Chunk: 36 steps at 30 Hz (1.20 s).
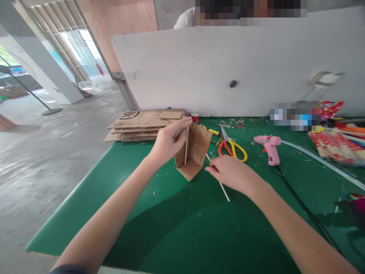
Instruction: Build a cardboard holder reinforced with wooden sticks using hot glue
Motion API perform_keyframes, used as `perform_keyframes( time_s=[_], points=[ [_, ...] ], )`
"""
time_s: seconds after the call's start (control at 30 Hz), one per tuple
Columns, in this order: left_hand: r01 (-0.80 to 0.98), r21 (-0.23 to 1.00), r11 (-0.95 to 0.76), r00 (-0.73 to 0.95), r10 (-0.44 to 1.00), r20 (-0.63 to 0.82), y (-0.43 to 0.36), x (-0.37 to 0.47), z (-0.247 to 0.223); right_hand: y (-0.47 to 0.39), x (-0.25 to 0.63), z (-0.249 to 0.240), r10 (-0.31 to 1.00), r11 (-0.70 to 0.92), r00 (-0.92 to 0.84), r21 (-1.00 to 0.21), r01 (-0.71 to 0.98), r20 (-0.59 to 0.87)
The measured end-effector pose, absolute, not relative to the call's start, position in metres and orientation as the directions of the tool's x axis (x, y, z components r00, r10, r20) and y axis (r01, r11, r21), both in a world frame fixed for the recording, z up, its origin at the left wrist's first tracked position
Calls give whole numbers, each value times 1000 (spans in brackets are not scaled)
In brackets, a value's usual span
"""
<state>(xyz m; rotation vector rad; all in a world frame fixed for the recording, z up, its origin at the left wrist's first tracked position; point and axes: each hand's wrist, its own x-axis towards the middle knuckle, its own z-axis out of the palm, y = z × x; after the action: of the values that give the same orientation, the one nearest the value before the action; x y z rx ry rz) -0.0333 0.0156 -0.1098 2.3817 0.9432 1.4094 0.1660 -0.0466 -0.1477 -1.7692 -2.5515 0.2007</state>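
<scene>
My left hand (171, 139) is closed at the top of a folded cardboard piece (199, 142), which stands on the green table with its inner corner facing me. Inside it a thin wooden stick (186, 146) runs upright from my left fingers down to the cardboard base. Just right of the cardboard, my right hand (232, 171) is closed around another thin wooden stick (224, 191), slanted, its lower end pointing toward me. Its middle is hidden by my fingers. Beyond that hand lie scissors (240, 150) with one red and one yellow handle.
Flat cardboard sheets (145, 118) are stacked at the back left. A red spool (195, 117) and yellow-black cutter (211, 130) lie behind the cardboard. To the right are a pink glue gun (272, 148) with its cord and bagged sticks (330, 146). A white panel (185, 72) borders the back; a person is behind it.
</scene>
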Motion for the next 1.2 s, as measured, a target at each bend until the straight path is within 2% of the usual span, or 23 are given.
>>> perform_keyframes(
  time_s=[0.1,0.17,0.3,0.37,0.43,0.5,0.53,0.6,0.67,0.8,0.93,1.1,1.2],
  points=[
    [411,465,-784,346,606,716,14,-33,-109,-43,171,-161,975,221,-220,-15,975,7],
    [410,468,-783,339,607,719,13,-33,-110,-40,170,-172,986,169,-169,12,986,-15],
    [405,491,-772,329,624,709,14,-33,-111,-36,176,-173,995,69,-73,-61,996,-65],
    [417,481,-771,326,621,713,14,-33,-111,-35,184,-163,1000,-22,19,-198,980,-17],
    [438,454,-776,330,608,722,12,-32,-111,-33,190,-152,989,-52,111,-476,878,96],
    [474,412,-778,340,593,730,10,-32,-110,-33,191,-142,970,41,167,-792,610,178],
    [496,389,-776,341,586,735,9,-31,-111,-33,190,-138,967,103,168,-898,429,192],
    [547,351,-760,324,578,749,6,-30,-111,-35,183,-134,974,166,136,-980,109,181],
    [593,335,-732,288,582,760,4,-29,-113,-38,176,-133,981,171,95,-984,-46,167],
    [651,315,-690,241,582,777,5,-27,-114,-40,169,-136,974,223,64,-972,-80,218],
    [677,278,-681,214,543,812,11,-30,-109,-42,167,-133,950,311,-15,-950,26,310],
    [693,293,-659,150,529,835,20,-36,-96,-47,165,-108,911,411,-119,-847,337,395],
    [699,306,-647,141,544,827,24,-36,-94,-42,162,-93,860,507,-93,-817,273,502]
  ],
)
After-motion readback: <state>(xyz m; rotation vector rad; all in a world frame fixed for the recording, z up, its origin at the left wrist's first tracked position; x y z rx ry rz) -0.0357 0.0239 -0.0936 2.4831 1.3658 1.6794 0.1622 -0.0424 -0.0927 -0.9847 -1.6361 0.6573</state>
